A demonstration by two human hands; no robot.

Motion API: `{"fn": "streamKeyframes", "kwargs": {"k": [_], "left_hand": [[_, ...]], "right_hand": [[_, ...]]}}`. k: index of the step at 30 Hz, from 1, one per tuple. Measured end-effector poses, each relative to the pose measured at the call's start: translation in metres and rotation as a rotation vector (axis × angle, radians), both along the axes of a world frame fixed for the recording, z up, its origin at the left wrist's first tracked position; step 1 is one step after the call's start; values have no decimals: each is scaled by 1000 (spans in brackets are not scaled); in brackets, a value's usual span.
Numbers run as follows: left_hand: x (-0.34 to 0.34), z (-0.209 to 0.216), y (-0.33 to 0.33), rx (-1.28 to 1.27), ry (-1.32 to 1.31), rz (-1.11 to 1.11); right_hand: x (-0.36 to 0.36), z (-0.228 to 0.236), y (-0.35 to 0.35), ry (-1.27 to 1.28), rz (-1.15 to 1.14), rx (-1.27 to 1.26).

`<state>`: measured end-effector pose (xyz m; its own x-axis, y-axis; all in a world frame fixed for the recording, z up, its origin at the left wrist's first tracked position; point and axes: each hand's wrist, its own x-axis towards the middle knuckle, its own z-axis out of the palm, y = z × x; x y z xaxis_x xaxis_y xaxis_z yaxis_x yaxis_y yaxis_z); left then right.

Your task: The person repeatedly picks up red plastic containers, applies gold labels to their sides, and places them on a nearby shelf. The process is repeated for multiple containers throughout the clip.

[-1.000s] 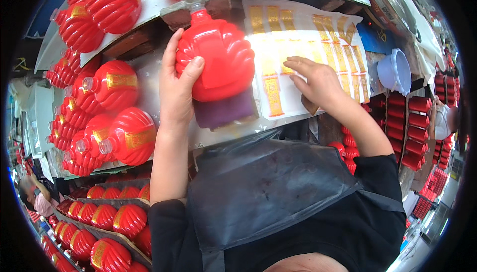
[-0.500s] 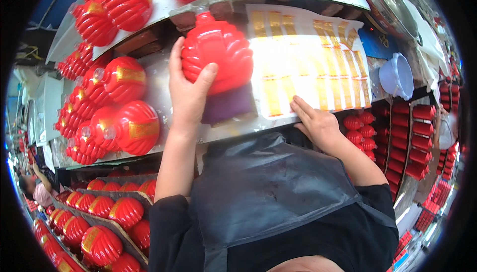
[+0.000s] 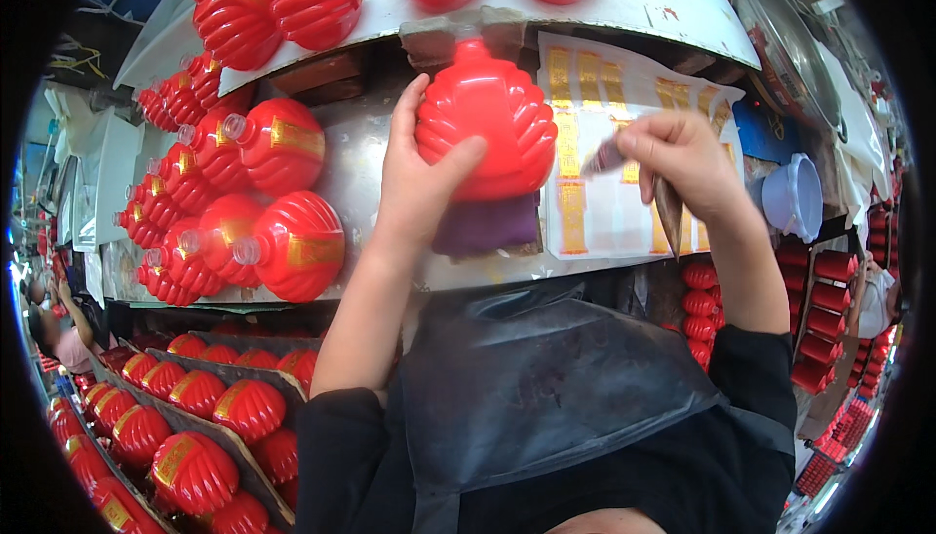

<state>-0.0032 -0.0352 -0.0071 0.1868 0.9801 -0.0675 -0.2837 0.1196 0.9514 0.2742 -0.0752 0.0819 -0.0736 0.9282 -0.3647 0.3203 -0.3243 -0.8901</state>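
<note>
A plump red ribbed plastic bottle (image 3: 487, 129) lies on a purple pad (image 3: 489, 227), its clear neck pointing away from me between two grey lumps. My left hand (image 3: 429, 158) is closed on the bottle's left side, thumb across its front. Over the white sheet with rows of gold labels (image 3: 570, 158), my right hand (image 3: 682, 163) grips a slim brown tool (image 3: 667, 217) with a pointed end. The tool's other end is blurred, so its kind is unclear.
Red bottles with gold labels (image 3: 300, 246) crowd the bench's left side, and others stand on the white raised shelf (image 3: 624, 12). A pale blue bucket (image 3: 792, 197) is at the right. More bottles fill trays (image 3: 219, 378) at lower left. A person (image 3: 73, 339) is at far left.
My right hand has risen off the label sheet, where it lay flat, and now holds the brown tool. My left hand stays on the bottle, its neck between the lumps. The view has shifted.
</note>
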Motion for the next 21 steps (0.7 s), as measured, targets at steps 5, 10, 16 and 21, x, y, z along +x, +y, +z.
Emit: {"fn": "streamKeyframes", "kwargs": {"k": [5,10,16,21], "left_hand": [[-3,-2,5,104,278,20],[-6,-2,21,102,190,55],[0,10,42,355,619,80],[-1,10,41,354,570,75]], "right_hand": [[-63,32,20,-581,356,900],[-95,15,13,-1072,711,1083],[-103,-8,-2,-1205,639,1159],[-101,-9,-26,-1254,707,1173]]}}
